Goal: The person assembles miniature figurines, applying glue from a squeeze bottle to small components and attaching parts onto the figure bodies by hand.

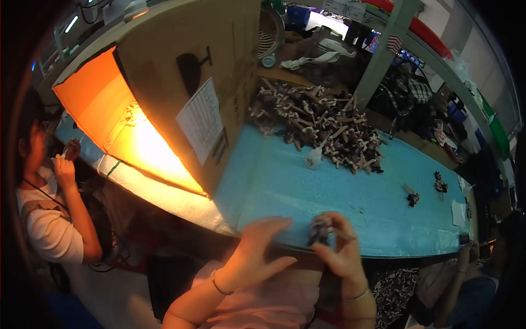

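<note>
My right hand [344, 253] pinches a small dark and pale figure [320, 228] above the front edge of the blue work table [263, 183]. Its details are blurred. To the left of it, my left hand [253, 253] is empty, with thumb and fingers spread apart. A large heap of similar small brown, white and dark figures [329, 123] lies towards the back of the table. A small white squeeze bottle [314, 158] stands at the heap's front edge. Two loose figures [412, 196] [440, 185] lie further right.
A tall cardboard box [156, 71] stands at the left, with a bright orange light glowing inside. A grey metal post [386, 55] rises behind the table. One person [52, 219] sits at the left; another person's arm [457, 274] shows at the right. More figures [394, 293] lie below the table.
</note>
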Tool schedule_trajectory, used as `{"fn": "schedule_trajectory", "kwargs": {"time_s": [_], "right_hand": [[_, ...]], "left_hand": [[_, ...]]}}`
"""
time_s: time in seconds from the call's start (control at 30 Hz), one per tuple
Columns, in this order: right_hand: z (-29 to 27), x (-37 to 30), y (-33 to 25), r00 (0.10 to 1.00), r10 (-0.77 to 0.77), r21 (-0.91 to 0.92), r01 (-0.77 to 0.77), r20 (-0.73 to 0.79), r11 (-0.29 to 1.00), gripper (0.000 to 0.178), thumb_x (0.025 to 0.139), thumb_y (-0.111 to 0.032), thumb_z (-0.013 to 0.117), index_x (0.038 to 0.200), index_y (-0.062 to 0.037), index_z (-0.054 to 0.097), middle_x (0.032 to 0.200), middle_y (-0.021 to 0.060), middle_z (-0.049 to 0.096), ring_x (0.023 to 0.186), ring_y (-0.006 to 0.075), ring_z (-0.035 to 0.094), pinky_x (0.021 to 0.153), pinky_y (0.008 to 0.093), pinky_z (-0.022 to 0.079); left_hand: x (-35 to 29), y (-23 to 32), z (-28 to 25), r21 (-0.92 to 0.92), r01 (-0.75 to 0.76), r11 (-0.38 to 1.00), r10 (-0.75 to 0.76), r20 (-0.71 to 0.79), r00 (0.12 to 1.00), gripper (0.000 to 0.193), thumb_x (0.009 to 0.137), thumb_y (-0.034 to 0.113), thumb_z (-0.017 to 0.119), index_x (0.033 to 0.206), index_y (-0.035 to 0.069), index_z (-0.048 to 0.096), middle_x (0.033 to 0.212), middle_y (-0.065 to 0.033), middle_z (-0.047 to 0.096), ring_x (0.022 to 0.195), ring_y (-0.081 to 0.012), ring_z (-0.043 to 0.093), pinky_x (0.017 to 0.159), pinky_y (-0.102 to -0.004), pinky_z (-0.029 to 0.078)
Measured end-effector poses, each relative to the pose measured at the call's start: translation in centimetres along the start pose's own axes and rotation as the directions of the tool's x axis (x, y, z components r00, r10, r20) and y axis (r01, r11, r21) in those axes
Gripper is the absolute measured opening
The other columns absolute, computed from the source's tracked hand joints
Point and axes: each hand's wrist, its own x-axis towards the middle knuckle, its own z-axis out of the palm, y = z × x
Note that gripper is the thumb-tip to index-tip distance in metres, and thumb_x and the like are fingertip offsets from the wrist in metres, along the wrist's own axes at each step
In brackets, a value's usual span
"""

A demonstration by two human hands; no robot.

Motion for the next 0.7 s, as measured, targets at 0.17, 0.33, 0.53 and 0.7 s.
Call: {"fn": "schedule_trajectory", "kwargs": {"time_s": [0.17,0.33,0.53,0.7], "right_hand": [[-15.5,0.9,3.0,0.951,-0.230,-0.968,-0.167,-0.209,0.189,0.052,0.062,-0.002,0.059,0.112,-0.0001,0.047,0.099,0.0167,0.051,0.091,0.0327,0.051,0.080,0.0398,0.040],[-22.9,0.3,2.9,0.895,-0.266,-0.868,-0.424,-0.358,-0.259,0.058,0.063,0.000,0.056,0.119,0.0004,0.044,0.109,0.0217,0.049,0.098,0.0351,0.048,0.083,0.0411,0.039],[-15.7,10.8,4.9,0.902,-0.372,-0.857,0.003,-0.220,0.515,0.053,0.083,-0.026,0.057,0.128,-0.0030,0.039,0.130,0.0226,0.038,0.121,0.0367,0.037,0.100,0.0445,0.029],[-16.7,16.1,8.2,0.864,-0.096,-0.713,-0.339,-0.494,0.614,0.066,0.082,-0.049,0.054,0.131,-0.0075,0.038,0.127,0.0179,0.045,0.119,0.0330,0.041,0.100,0.0412,0.029]], "left_hand": [[0.7,-3.4,2.0,0.105,-0.036,0.994,0.043,-0.064,0.997,0.049,0.071,0.015,0.069,0.115,0.005,0.049,0.122,-0.0112,0.050,0.113,-0.0288,0.044,0.095,-0.0366,0.033],[3.5,-3.8,3.2,0.143,-0.082,0.986,0.083,-0.001,0.997,0.050,0.074,0.018,0.066,0.117,0.002,0.046,0.122,-0.0155,0.047,0.114,-0.0319,0.043,0.096,-0.0401,0.031],[13.4,-5.2,4.5,0.334,-0.132,0.933,0.197,-0.167,0.966,0.052,0.075,0.018,0.066,0.118,0.000,0.043,0.116,-0.0156,0.049,0.112,-0.0318,0.042,0.093,-0.0404,0.033],[16.1,-6.8,6.0,0.334,-0.166,0.928,0.188,-0.035,0.982,0.032,0.074,0.016,0.066,0.100,0.004,0.052,0.097,-0.0115,0.054,0.094,-0.0299,0.049,0.083,-0.0392,0.037]]}}
